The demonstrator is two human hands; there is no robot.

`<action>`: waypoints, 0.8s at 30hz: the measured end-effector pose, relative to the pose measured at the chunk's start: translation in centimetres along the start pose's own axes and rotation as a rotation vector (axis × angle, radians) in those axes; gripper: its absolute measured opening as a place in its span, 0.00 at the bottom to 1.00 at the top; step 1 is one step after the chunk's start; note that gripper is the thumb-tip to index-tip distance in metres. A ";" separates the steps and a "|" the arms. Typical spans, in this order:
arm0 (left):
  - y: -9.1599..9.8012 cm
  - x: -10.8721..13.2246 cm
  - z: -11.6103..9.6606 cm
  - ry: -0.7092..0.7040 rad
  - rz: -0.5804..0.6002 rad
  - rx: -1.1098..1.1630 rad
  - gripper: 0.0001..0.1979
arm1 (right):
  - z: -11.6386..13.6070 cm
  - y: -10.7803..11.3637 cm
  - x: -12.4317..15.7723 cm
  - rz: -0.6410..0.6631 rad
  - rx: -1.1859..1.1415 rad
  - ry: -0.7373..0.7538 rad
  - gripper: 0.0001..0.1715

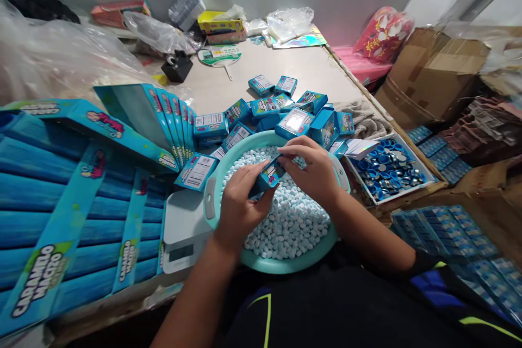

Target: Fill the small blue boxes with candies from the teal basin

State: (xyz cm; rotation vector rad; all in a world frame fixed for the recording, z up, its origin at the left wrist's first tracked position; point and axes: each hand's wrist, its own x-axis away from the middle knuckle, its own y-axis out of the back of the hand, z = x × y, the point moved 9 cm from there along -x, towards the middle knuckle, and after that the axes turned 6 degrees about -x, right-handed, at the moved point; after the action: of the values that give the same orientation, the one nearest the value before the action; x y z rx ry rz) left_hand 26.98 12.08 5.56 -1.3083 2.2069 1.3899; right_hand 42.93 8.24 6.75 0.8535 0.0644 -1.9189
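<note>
Over a turquoise basin (277, 266) full of small pale candies (281, 228), my left hand (244, 201) grips a small blue candy box (269, 175) from its left side, fingers and thumb wrapped round it. At the box's upper right end, my right hand (308, 166) has its fingers bent and pinched together against the edge. What lies between those right fingertips is hidden. Behind the basin, several more small blue boxes (264, 107) lie in a loose heap, some upright, some on their sides.
A white scale (185, 223) sits left of the basin, beside large blue display cartons (77, 217). On the right stands a white tray (416, 185) of blue-rimmed round pieces. A paper fan (220, 55), plastic bags (289, 22) and a cardboard box (432, 70) are farther back.
</note>
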 end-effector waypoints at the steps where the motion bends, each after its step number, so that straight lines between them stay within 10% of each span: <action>1: -0.1 0.0 0.0 -0.005 0.004 0.005 0.23 | 0.0 0.1 0.0 -0.004 0.007 -0.012 0.05; 14: -1.8 1.3 -2.3 -0.100 0.164 0.167 0.21 | -1.4 0.5 1.5 -0.084 -0.174 -0.159 0.33; 24: -0.7 1.2 -1.2 -0.002 0.117 0.166 0.22 | -1.3 -2.4 1.5 0.109 -0.467 -0.233 0.40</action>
State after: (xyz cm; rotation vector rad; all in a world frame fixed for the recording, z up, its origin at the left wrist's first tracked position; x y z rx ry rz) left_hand 27.10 10.28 5.04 -1.1373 2.3741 1.2133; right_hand 41.35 8.83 4.16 0.3128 0.3062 -1.7853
